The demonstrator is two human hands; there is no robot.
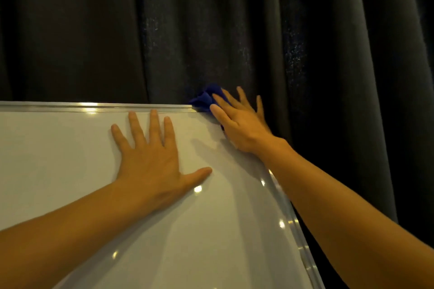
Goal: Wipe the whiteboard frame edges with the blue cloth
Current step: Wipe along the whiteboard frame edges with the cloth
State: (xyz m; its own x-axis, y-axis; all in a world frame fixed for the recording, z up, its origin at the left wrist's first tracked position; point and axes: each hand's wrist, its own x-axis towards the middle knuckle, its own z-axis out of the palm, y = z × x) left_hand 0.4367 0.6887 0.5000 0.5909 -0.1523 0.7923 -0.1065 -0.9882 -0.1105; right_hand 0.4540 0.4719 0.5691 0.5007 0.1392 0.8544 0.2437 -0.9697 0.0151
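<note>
The whiteboard fills the lower left, with a silver metal frame along its top and right edges. My left hand lies flat on the white surface with its fingers spread, holding nothing. My right hand presses the bunched blue cloth onto the top right corner of the frame. Most of the cloth is hidden under my palm and fingers; only a crumpled part sticks out at the upper left of the hand.
A dark pleated curtain hangs right behind and to the right of the board. The frame's right edge runs down along my right forearm.
</note>
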